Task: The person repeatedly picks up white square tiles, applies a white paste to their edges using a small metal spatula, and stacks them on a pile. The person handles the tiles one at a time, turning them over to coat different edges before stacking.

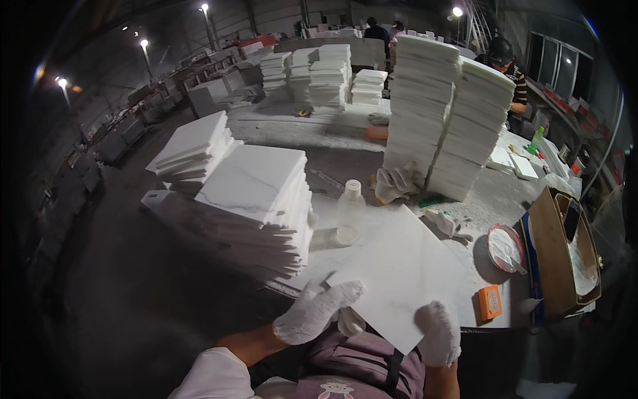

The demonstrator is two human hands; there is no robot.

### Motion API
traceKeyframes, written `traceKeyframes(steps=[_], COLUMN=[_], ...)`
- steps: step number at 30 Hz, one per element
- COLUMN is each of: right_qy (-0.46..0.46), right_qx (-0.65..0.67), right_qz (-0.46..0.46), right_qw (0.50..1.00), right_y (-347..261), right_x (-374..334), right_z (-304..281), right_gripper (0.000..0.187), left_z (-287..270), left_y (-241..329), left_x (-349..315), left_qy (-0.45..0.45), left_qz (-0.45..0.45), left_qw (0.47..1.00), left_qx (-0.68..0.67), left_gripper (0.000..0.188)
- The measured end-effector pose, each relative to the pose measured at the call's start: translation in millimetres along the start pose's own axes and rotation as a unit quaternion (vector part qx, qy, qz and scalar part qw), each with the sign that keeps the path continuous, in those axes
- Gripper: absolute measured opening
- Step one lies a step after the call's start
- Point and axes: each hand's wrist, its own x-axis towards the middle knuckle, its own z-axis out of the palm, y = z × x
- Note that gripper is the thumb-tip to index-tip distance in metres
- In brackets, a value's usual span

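Note:
A white stone tile [402,272] lies tilted in front of me, one corner jutting over the table's near edge. My left hand [319,311], in a white knit glove, is closed on its left edge. Below those fingers shows a small pale piece [351,322] that I cannot make out. My right hand [438,334], gloved too, grips the tile by its right side near the low corner; its fingertips are partly hidden. To the left stands a stack of veined white tiles [256,179], and beyond the held tile is a clear plastic bottle [351,203].
Two tall tile stacks [422,113] rise at the far right. Work gloves [395,183] lie at their foot. On the right are a bowl of white powder [505,247], an orange box [490,302] and a cardboard box [568,249]. A person [502,56] stands behind the stacks.

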Motion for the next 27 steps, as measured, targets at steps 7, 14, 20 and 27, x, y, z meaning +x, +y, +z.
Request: traceKeyframes(steps=[7,14,20,27], right_qy=[-0.049,0.039,0.065,0.090], right_qx=[0.400,0.296,0.257,0.241], right_qz=[0.003,0.033,0.039,0.031], right_qw=[0.915,0.954,0.964,0.966], right_y=[-21,-7,6,15], right_x=[31,42,42,38], right_z=[-12,-4,-20,-30], right_gripper=[0.068,0.078,0.074,0.070], left_z=[-31,-149,-237,-275], left_y=[91,212,256,276], left_x=[-5,13,30,31], left_qy=[0.178,0.283,0.311,0.251], left_qz=[0.186,0.322,0.334,0.278], left_qw=[0.963,0.902,0.890,0.927], left_qx=[-0.082,-0.062,0.000,0.034], left_gripper=[0.050,0.030,0.030,0.029])
